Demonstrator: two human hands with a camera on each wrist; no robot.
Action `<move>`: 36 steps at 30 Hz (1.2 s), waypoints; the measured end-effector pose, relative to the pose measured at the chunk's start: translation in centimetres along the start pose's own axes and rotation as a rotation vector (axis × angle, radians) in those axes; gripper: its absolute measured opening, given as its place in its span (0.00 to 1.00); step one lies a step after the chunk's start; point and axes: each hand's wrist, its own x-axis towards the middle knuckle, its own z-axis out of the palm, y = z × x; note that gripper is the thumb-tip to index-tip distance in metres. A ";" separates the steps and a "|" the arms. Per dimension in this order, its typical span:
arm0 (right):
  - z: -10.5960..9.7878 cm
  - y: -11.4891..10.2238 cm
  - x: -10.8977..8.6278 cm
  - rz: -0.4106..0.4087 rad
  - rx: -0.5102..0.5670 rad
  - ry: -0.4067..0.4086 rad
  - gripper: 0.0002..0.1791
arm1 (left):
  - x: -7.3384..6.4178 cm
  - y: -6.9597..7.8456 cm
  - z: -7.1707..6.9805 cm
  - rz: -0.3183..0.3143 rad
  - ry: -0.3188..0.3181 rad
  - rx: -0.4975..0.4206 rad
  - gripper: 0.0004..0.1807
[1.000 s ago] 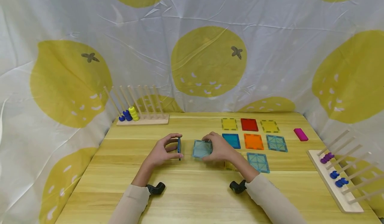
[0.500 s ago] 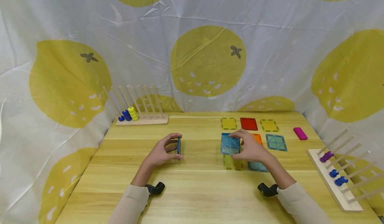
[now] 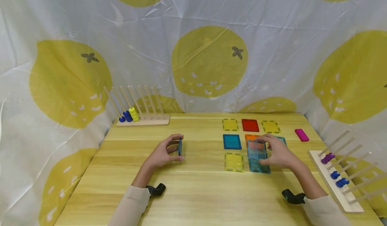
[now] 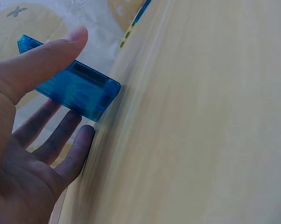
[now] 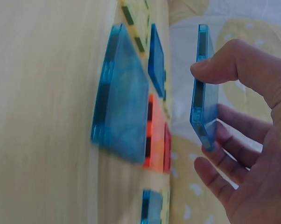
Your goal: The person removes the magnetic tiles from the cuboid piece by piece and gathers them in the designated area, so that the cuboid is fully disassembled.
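Note:
My left hand (image 3: 160, 153) pinches a blue magnetic tile (image 4: 80, 91) on edge between thumb and fingers, left of the laid-out tiles. In my right hand (image 3: 281, 153) is a light blue magnetic tile (image 5: 207, 88), pinched between thumb and fingers and raised over the layout. In the head view it overlaps an orange tile (image 3: 249, 137) and a light blue tile (image 3: 260, 168) on the table. Close by lie a yellow tile (image 3: 234, 162) and a darker blue tile (image 3: 232, 142). Another light blue tile (image 3: 282, 139) is partly hidden behind the right hand.
Farther back lie a red tile (image 3: 250, 125), a yellow tile (image 3: 230, 124) and a second yellow one. A magenta block (image 3: 301, 135) sits to the right. Wooden peg racks with coloured beads stand at back left (image 3: 151, 121) and right (image 3: 335, 182). A lemon-print cloth (image 3: 272, 64) hangs behind.
My right hand has carried its light blue tile rightward, from beside the left hand, past the darker blue tile, to over the orange and light blue ones. The left hand stays in place.

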 end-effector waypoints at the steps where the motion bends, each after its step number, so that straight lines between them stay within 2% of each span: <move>1: -0.1 0.3 -0.3 0.001 0.002 -0.002 0.40 | 0.0 0.0 0.0 -0.002 0.000 -0.003 0.48; 7: -0.9 1.9 -2.0 0.046 0.018 -0.026 0.42 | -0.1 -0.1 0.1 0.003 0.001 -0.014 0.47; 18: -1.9 4.3 -4.5 0.056 -0.050 0.019 0.43 | 0.0 -0.3 0.2 0.007 0.008 -0.002 0.48; 28: -2.2 5.8 -5.8 0.152 -0.001 -0.029 0.44 | -0.2 0.0 0.1 -0.015 -0.005 0.007 0.49; 36: -2.0 6.6 -6.4 0.157 -0.034 -0.038 0.43 | -0.1 0.0 0.1 -0.008 -0.009 0.003 0.49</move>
